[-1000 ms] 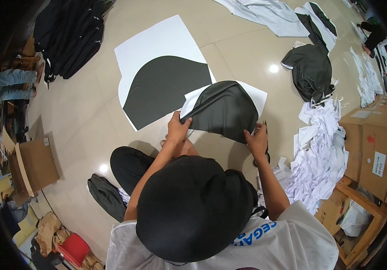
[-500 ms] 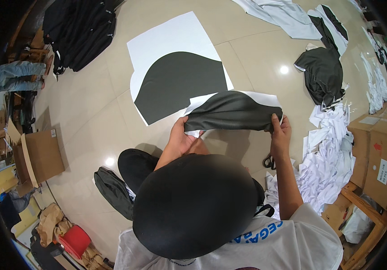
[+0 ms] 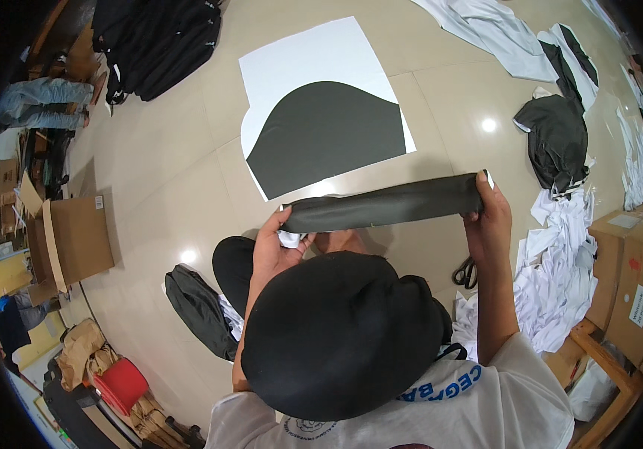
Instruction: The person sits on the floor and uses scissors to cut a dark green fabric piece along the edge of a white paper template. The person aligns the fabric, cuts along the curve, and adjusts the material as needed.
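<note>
At 12 o'clock, our 2 hands held the dark cloth strip (image 3: 381,204) above the floor (image 3: 164,179). Our left hand (image 3: 270,243), at 11, pinched 1 end between thumb and fingers; our right hand (image 3: 490,218), between 1 and 2, pinched the other. We judged that a slackened pinch could drop an end, and uneven pulling could skew it. Beneath lay glossy beige tiles, with scissors (image 3: 465,275) at 2 o'clock and, beyond, white scraps (image 3: 557,277). Farther off were a white-and-dark panel (image 3: 329,135) at 12, an open carton (image 3: 80,236) at 10, and black clothes (image 3: 164,45) at 11.
</note>
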{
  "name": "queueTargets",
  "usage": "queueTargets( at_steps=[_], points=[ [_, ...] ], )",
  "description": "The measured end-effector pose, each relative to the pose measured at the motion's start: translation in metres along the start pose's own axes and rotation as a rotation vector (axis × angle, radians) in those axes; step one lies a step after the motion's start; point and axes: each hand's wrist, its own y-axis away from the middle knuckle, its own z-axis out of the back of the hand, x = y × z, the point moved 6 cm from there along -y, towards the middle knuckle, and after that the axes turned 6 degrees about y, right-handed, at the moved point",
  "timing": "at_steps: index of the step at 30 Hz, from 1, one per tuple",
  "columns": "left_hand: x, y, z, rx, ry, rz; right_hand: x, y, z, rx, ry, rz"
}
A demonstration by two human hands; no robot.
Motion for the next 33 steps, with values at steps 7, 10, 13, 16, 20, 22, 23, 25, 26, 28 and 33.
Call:
queueTargets(
  at_steps=[7,10,13,16,20,22,23,25,26,28,33],
  points=[
    [-0.034,-0.011,0.041,-0.096,-0.131,-0.309,-0.001,-0.015,-0.011,0.088,-0.032,0.035],
    [-0.036,0.009,0.034,-0.189,-0.414,-0.469,-0.008,0.002,-0.009,-0.005,0.051,-0.073],
    [-0.038,0.012,0.045,-0.182,-0.418,-0.474,-0.017,0.003,0.002,-0.009,0.053,-0.090],
    [-0.052,0.014,0.038,-0.228,-0.452,-0.457,-0.019,-0.013,-0.002,0.090,-0.043,-0.087],
    [-0.089,-0.033,0.027,-0.133,-0.412,-0.450,-0.025,-0.074,-0.037,0.142,-0.064,-0.119],
    [-0.128,-0.083,0.029,-0.023,-0.472,-0.516,-0.028,-0.118,-0.065,0.209,-0.086,-0.127],
    [-0.148,-0.104,0.024,0.030,-0.504,-0.545,-0.029,-0.141,-0.080,0.211,-0.077,-0.131],
    [-0.186,-0.120,-0.007,0.089,-0.471,-0.596,-0.015,-0.171,-0.116,0.247,-0.054,-0.116],
    [-0.222,-0.125,-0.012,0.133,-0.487,-0.633,-0.004,-0.185,-0.140,0.300,-0.050,-0.072],
    [-0.256,-0.122,-0.042,0.063,-0.443,-0.776,0.022,-0.210,-0.164,0.328,0.002,0.029],
    [-0.265,-0.065,-0.097,0.044,-0.558,-0.943,0.070,-0.197,-0.191,0.330,0.116,0.212]
  ],
)
